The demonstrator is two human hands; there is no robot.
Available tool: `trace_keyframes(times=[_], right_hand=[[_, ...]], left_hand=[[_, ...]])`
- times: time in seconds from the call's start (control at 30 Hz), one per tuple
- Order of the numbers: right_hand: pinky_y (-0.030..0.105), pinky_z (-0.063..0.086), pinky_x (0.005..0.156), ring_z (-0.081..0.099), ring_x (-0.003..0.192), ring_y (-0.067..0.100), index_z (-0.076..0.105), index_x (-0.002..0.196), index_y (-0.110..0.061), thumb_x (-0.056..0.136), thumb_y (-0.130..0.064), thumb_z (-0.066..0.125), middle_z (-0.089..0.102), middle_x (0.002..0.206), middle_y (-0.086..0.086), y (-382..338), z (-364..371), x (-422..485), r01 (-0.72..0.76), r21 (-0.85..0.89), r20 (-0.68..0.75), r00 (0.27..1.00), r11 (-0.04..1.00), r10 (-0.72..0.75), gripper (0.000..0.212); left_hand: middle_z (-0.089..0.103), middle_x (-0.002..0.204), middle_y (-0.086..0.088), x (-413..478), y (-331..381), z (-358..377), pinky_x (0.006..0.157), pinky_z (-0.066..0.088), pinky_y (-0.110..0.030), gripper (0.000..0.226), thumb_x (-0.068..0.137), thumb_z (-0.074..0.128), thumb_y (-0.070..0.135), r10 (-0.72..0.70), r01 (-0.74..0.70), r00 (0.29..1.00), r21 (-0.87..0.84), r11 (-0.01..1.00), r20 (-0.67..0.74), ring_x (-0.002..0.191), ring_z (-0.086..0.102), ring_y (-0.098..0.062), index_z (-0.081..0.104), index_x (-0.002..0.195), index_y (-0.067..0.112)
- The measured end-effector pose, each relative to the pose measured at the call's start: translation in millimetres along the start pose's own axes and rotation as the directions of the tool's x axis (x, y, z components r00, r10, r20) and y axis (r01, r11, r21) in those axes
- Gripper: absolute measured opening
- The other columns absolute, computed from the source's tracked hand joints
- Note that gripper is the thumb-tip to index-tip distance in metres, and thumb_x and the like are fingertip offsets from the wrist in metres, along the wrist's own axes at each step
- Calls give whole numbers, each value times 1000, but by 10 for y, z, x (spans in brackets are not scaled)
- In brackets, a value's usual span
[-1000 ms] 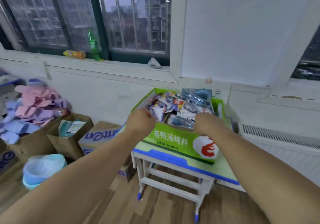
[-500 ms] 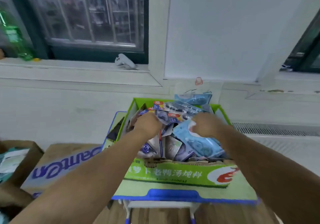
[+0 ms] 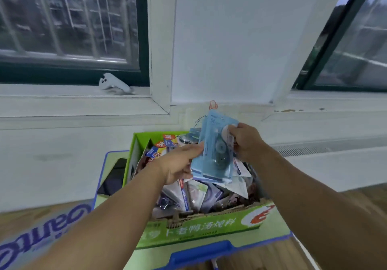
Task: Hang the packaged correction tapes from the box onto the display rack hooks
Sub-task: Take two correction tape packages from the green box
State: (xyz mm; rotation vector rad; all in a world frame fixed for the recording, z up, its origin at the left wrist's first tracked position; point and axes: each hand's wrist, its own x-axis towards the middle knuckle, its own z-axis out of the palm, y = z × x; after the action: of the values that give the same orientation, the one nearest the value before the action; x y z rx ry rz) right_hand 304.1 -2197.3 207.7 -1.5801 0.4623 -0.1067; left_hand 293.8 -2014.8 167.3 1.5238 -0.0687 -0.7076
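A green cardboard box (image 3: 196, 231) sits on a small desk and is heaped with several packaged correction tapes (image 3: 182, 194). Above the heap I hold a light-blue correction tape package (image 3: 215, 150) between both hands, tilted a little. My left hand (image 3: 178, 165) grips its left edge from below. My right hand (image 3: 244, 142) pinches its upper right side. No display rack or hooks are in view.
The green-topped desk (image 3: 201, 253) has a blue front edge. A brown cardboard carton (image 3: 41, 236) with blue lettering stands to the left. A white controller (image 3: 114, 84) lies on the windowsill behind. A radiator grille (image 3: 326, 148) runs along the wall on the right.
Both hands were digging in the box's heap; they have now lifted a light-blue package out above it. My view has moved closer to the box.
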Motion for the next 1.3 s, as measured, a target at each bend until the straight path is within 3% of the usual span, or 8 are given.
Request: trace_keyframes(times=[0.33, 0.5, 0.7, 0.8, 0.93, 1.0, 1.1, 1.3], right_hand=[[27, 47, 56, 55, 66, 17, 53, 101, -13, 94, -12, 51, 57, 92, 8, 181, 211, -27, -54, 63, -186, 980, 997, 65, 7], [23, 46, 52, 54, 64, 16, 57, 98, -11, 95, -5, 46, 59, 95, 10, 187, 15, -152, -67, 89, -276, 957, 994, 90, 13], [26, 44, 58, 53, 80, 23, 58, 119, 3, 97, -6, 44, 63, 116, 23, 222, -16, -311, -59, 68, -297, 952, 996, 77, 28], [34, 52, 72, 54, 71, 19, 61, 112, -4, 101, -13, 41, 59, 85, 7, 202, -12, -331, -26, 99, -306, 950, 995, 55, 25], [36, 55, 76, 54, 83, 23, 58, 120, 1, 99, -13, 44, 63, 110, 18, 213, 46, -322, -45, 98, -314, 947, 994, 73, 29], [22, 51, 70, 57, 95, 21, 50, 129, -2, 98, -18, 48, 58, 128, 14, 213, 64, -297, -86, 27, -329, 940, 996, 90, 35], [22, 41, 96, 48, 127, 19, 40, 139, -11, 99, -23, 48, 48, 139, 4, 181, 30, -495, -98, -605, -285, 953, 790, -100, 43], [23, 43, 90, 54, 119, 19, 51, 127, -10, 92, -17, 57, 57, 127, 4, 8, -216, -632, -153, -696, -349, 926, 702, -145, 36]], left_hand=[[74, 93, -16, 73, -106, 136, 74, 59, -43, 26, 96, 54, 26, 49, -91, 986, -265, 960, -159, 77, 71, -28, 70, 101, 5], [68, 92, -12, 225, -108, 143, 66, 51, -31, 29, 100, 44, 17, 222, -120, 869, 248, 961, -441, 74, 62, -24, 70, 99, 4], [65, 94, -7, 204, -156, 272, 83, 54, -38, 17, 87, 67, 22, 260, -117, 900, 381, 917, -351, 87, 62, -24, 64, 99, 12], [64, 90, -8, 139, -137, 295, 77, 49, -34, 9, 90, 64, 21, 228, -138, 934, 310, 941, -274, 83, 59, -23, 61, 90, 13], [67, 85, -11, 42, -67, 330, 67, 50, -29, 14, 94, 58, 19, 137, -124, 963, 69, 990, -230, 73, 60, -21, 59, 83, 12], [69, 88, -14, 26, -42, 343, 70, 58, -40, 15, 96, 54, 21, 118, -130, 944, -16, 991, -308, 76, 66, -27, 59, 85, 12], [67, 95, -15, -24, -2, 304, 73, 58, -47, 11, 97, 50, 17, 138, -200, 880, -92, 975, -454, 83, 66, -32, 58, 92, 12], [62, 81, -4, -91, 88, 239, 57, 52, -30, 20, 99, 47, 16, 160, -303, 830, -191, 934, -535, 70, 59, -22, 56, 81, 19]])
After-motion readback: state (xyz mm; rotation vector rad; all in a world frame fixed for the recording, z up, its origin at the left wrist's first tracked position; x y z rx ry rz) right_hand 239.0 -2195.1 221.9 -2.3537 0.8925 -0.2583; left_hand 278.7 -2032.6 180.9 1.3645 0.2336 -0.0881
